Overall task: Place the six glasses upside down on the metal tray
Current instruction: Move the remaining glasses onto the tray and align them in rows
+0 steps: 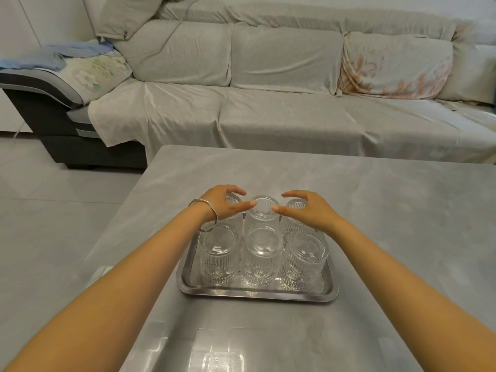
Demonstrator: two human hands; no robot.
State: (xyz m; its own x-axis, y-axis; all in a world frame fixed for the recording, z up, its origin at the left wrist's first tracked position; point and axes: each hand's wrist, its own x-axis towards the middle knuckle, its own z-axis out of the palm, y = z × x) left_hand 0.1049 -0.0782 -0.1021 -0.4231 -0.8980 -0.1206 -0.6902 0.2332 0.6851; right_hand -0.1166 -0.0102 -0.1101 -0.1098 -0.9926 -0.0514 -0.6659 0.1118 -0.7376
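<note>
A rectangular metal tray (328, 292) sits on the grey table. Several clear ribbed glasses stand upside down on it in two rows. The near row has a left glass (218, 256), a middle glass (261, 255) and a right glass (306, 260). The far middle glass (264, 213) stands between my two hands. My left hand (224, 201), with a silver bracelet on the wrist, hovers over the far left glass, fingers spread. Over the far right glass (292, 224) my right hand (308, 209) is spread too. Both thumbs point at the far middle glass; neither hand grips anything.
The grey table (402, 224) extends to the right and towards me. A clear glass object (224, 361) lies at the near edge. A long sofa (268, 89) under a pale cover stands behind the table.
</note>
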